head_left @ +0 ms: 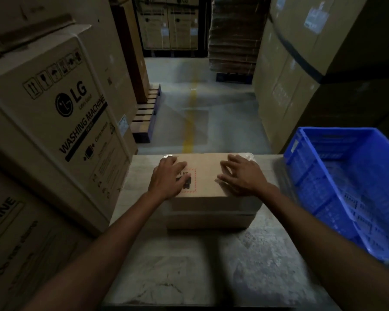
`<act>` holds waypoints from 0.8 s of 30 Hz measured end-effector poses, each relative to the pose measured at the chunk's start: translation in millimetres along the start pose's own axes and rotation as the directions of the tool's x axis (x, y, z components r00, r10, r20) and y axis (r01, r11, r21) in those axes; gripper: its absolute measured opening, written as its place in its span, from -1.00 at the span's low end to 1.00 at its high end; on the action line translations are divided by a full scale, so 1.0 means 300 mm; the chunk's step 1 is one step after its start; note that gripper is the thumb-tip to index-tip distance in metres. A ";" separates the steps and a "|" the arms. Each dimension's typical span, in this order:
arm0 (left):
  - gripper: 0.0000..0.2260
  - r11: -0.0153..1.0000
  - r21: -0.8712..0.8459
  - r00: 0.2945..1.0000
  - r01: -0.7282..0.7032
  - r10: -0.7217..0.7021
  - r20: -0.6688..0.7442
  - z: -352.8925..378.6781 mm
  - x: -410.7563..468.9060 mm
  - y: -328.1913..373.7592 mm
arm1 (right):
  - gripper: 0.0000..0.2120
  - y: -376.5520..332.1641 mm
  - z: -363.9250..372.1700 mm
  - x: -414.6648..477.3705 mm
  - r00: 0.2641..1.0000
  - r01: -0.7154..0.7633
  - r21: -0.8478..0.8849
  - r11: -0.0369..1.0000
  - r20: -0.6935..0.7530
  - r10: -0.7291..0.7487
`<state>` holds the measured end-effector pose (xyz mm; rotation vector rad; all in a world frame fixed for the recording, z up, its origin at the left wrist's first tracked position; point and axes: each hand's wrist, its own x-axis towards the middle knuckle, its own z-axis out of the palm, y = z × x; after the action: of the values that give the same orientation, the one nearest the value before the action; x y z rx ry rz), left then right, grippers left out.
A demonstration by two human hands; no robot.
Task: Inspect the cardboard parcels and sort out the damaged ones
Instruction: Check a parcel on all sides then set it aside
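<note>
A brown cardboard parcel (pixel 208 173) lies on top of a second parcel (pixel 208 219) at the far end of the grey table (pixel 202 261). The top one bears a red-dashed label, partly hidden under my fingers. My left hand (pixel 167 179) rests flat on its left part, fingers spread over the label. My right hand (pixel 239 175) lies on its right part with the fingers apart and slightly curled. Both hands press on the top face without gripping. Clear tape shows at the parcel's far corners.
A blue plastic crate (pixel 355 189) stands tilted at the table's right edge. Large washing-machine cartons (pixel 54 122) rise close on the left, and tall cartons (pixel 301 70) on the right. Beyond the table runs a floor aisle with a yellow line (pixel 190 122) and a pallet (pixel 146 117).
</note>
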<state>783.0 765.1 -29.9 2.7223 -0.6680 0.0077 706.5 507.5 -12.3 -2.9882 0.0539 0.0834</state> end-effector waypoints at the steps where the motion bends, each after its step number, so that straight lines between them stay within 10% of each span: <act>1: -0.47 0.999 -0.031 1.000 0.009 -0.010 -0.018 0.007 -0.011 -0.007 | -0.10 0.012 0.014 -0.027 1.000 0.004 0.017 1.000 -0.026 -0.004; 8: -0.15 0.935 -0.157 0.948 0.319 -0.311 0.072 0.008 -0.018 0.026 | 0.05 -0.007 0.064 -0.084 0.895 -0.425 0.241 0.872 -0.031 0.445; 12: 0.04 0.583 -0.655 0.862 0.480 -0.454 0.228 0.027 -0.028 -0.060 | 0.04 -0.010 0.070 -0.112 0.856 -0.442 0.394 0.806 -0.085 0.510; 17: -0.55 0.476 -0.809 0.913 0.344 -0.370 0.170 0.029 -0.127 -0.046 | -0.10 -0.033 0.087 -0.191 0.803 -0.407 0.517 0.753 -0.190 0.565; 24: -0.60 0.381 -0.899 0.939 0.216 -0.334 0.084 0.006 -0.161 -0.062 | -0.40 -0.072 0.096 -0.221 0.684 -0.300 0.714 0.633 -0.302 0.664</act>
<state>748.1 801.7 -41.7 1.6803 -0.0636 -0.2204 639.7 535.2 -33.7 -2.1345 0.8333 -0.6180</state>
